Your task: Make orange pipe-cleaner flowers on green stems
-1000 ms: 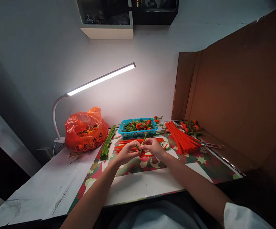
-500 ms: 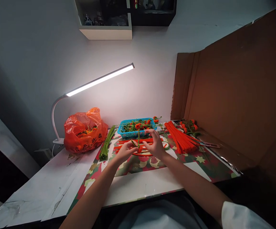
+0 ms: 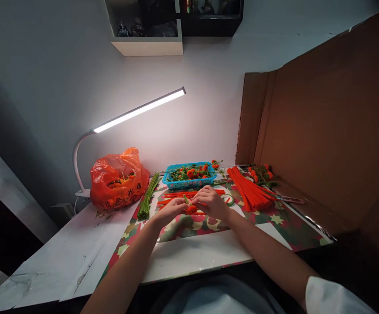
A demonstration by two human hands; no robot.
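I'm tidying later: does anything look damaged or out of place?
The white table covering at left looks creased, perhaps torn, near its front edge, dark lines breaking it. Orange-headed green stems overhang the right rim of the blue plastic basket.

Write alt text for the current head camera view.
A person's left grip and right grip meet at a small orange pompom and a green stalk. Behind them stands a blue basket of similar pompoms, a green bundle to its left and a red bundle to its right. Further left are a lit lamp and an orange bag.
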